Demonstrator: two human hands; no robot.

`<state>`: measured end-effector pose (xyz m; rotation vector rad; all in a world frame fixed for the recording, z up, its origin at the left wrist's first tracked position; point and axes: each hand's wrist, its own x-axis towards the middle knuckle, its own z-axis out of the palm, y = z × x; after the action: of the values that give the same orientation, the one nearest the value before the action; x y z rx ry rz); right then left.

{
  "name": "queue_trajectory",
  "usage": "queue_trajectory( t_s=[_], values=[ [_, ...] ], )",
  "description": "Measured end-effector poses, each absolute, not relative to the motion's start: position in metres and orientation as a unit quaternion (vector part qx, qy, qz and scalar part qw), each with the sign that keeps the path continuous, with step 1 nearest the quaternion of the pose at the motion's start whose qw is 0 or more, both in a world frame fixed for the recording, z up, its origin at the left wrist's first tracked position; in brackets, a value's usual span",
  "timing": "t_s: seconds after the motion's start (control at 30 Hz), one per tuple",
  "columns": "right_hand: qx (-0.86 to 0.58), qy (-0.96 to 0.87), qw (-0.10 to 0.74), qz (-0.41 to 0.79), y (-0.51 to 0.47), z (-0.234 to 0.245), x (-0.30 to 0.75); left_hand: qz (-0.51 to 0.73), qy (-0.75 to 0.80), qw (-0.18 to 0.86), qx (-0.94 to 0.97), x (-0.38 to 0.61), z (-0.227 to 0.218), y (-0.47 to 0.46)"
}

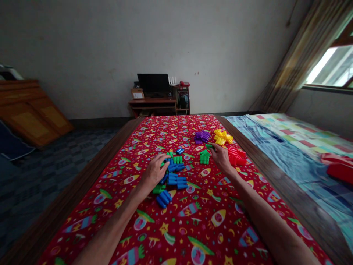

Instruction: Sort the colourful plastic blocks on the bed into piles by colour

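Toy plastic blocks lie sorted by colour on a red patterned cloth (193, 228). My left hand (154, 172) rests among the blue blocks (176, 180), its fingers curled onto a blue piece. My right hand (220, 156) pinches a small green block (209, 146) just right of the green pile (204, 157). A red pile (236, 156) lies right beside that hand. Farther away sit a purple pile (202, 136) and a yellow pile (223, 137). More blue blocks (163, 197) and a green one (158, 189) lie near my left wrist.
The cloth covers a table with a dark wooden rim (68, 206). A bed with a colourful sheet (298, 143) stands at the right, with a red object (340, 167) on it. A desk with a monitor (154, 85) stands at the far wall. Wooden furniture (30, 110) leans at the left.
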<state>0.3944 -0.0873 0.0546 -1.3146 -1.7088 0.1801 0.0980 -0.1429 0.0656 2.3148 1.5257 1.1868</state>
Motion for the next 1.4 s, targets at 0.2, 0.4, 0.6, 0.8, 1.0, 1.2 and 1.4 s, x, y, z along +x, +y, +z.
queue_trajectory(
  t_s=[0.2,0.4,0.6,0.8,1.0,1.2,1.4],
  values=[
    [-0.517,-0.762,0.387,0.048,-0.082,0.033,0.404,0.273,0.595,0.043,0.755,0.055,0.053,-0.127],
    [-0.444,-0.784,0.434,-0.007,-0.09,0.048,0.39,0.231,0.626,0.067,0.742,0.045,0.037,-0.129],
    [-0.359,-0.85,0.378,0.075,-0.126,0.069,0.356,0.298,0.64,0.05,0.706,0.065,0.043,-0.128],
    [-0.263,-0.877,0.391,0.099,-0.15,0.074,0.336,0.325,0.584,0.142,0.73,0.058,0.078,-0.135],
    [-0.25,-0.887,0.361,0.147,-0.165,0.088,0.321,0.313,0.467,0.376,0.737,0.091,0.095,-0.155],
    [-0.262,-0.88,0.36,0.166,-0.145,0.087,0.332,0.305,0.479,0.287,0.771,0.091,0.086,-0.149],
    [-0.391,-0.871,0.298,-0.012,-0.093,0.064,0.369,0.224,0.591,0.095,0.769,0.039,0.087,-0.139]
  ],
)
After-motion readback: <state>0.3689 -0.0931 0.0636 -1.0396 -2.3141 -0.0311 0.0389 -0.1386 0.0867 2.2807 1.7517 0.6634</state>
